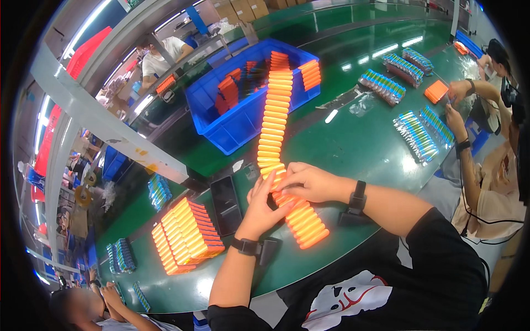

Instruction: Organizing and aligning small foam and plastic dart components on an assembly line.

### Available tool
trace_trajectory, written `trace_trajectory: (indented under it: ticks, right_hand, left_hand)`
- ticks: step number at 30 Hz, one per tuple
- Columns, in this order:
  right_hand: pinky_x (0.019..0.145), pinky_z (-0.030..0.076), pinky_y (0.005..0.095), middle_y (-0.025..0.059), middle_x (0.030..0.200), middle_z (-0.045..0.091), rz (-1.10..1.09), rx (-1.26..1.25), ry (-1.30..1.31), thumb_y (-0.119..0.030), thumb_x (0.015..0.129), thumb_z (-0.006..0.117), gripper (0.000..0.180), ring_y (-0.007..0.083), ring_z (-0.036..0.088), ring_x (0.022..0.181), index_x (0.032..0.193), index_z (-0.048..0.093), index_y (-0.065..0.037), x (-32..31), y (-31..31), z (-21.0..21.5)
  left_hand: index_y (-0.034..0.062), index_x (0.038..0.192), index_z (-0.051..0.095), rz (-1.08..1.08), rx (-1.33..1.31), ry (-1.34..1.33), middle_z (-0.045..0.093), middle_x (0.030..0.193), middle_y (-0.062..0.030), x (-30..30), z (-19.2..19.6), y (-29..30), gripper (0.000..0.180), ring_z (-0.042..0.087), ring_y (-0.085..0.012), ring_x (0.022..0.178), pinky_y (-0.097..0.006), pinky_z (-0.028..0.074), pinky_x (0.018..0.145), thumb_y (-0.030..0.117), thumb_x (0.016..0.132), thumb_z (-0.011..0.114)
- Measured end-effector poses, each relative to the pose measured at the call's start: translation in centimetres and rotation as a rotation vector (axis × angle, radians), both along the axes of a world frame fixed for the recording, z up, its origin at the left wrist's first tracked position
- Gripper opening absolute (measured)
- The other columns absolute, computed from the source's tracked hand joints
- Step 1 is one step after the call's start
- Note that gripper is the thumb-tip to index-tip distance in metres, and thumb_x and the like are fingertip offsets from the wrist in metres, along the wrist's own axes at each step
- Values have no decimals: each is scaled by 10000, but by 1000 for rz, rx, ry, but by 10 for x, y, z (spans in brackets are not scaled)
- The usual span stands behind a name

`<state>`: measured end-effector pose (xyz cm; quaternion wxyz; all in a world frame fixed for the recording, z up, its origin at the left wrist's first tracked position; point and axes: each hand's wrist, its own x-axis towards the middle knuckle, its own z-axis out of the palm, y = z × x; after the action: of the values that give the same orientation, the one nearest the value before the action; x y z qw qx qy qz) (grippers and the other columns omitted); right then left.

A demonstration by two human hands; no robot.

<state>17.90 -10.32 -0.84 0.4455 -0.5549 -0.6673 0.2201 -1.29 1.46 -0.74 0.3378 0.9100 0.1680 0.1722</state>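
A long strip of bright orange cylinders laid side by side (pixel 273 118) runs from the blue bin (pixel 232 138) over its rim and down to the near edge of the table. My left hand (pixel 264 205) is closed around the strip's near part, thumb and fingers on either side. Just right of it, my right hand (pixel 316 182) pinches the same strip, its fingertips close to the left hand's. Between and under the fingers some cylinders are hidden. The strip's near end (pixel 307 225) lies on the table beyond my hands, toward me. Both wrists wear black bands.
A stacked block of orange cylinders (pixel 187 237) and a dark phone-like slab (pixel 225 205) lie left of my hands. Bundles of blue-green wrapped sticks (pixel 415 137) lie at right, near a co-worker's hands (pixel 458 105). A grey metal post (pixel 110 124) rises at left.
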Motion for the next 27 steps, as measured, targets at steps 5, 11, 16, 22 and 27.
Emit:
trace_trajectory:
  ticks: [5, 11, 16, 22, 27]
  right_hand:
    - [832, 476, 357, 96, 932, 569, -47, 2, -70, -146, 930, 691, 174, 269, 573, 935, 1090, 750, -114, 13, -7, 7]
    - [849, 529, 338, 82, 1007, 659, -131, -58, 275, -208, 979, 674, 196, 194, 659, 954, 1057, 699, -30, 28, -14, 14]
    - [874, 530, 300, 56, 1029, 713, 110, -104, 521, -186, 1016, 638, 174, 129, 663, 955, 1091, 658, -30, 18, -19, 12]
    - [668, 504, 234, 20, 886, 715, 461, -529, 589, -209, 1003, 640, 200, 81, 603, 706, 1015, 725, -29, 7, -40, 47]
    - [619, 511, 258, 32, 948, 736, 929, -788, 420, -186, 980, 673, 202, 97, 637, 763, 1080, 730, -20, -4, -50, 44]
  left_hand:
    - [84, 1552, 375, -22, -49, 15, 480, 1489, -157, 0, -4, 4, 941, 384, -329, 1436, -488, 200, 1170, 381, 776, 817]
    - [31, 1536, 392, -9, -39, -21, 532, 1444, -161, 1, -4, 4, 887, 467, -289, 1388, -406, 304, 1172, 241, 791, 823]
    - [36, 1515, 447, -134, -177, -255, 498, 1474, -190, -2, 7, -10, 725, 374, -354, 1443, -452, 256, 1194, 200, 859, 708]
    - [-13, 1538, 375, -231, -801, -331, 399, 1572, -165, -4, 27, -31, 701, 355, -276, 1464, -410, 252, 1207, 118, 908, 654]
    - [-19, 1568, 298, -329, -918, -378, 354, 1612, -133, 1, 58, -28, 782, 388, -198, 1443, -357, 334, 1168, 2, 875, 659]
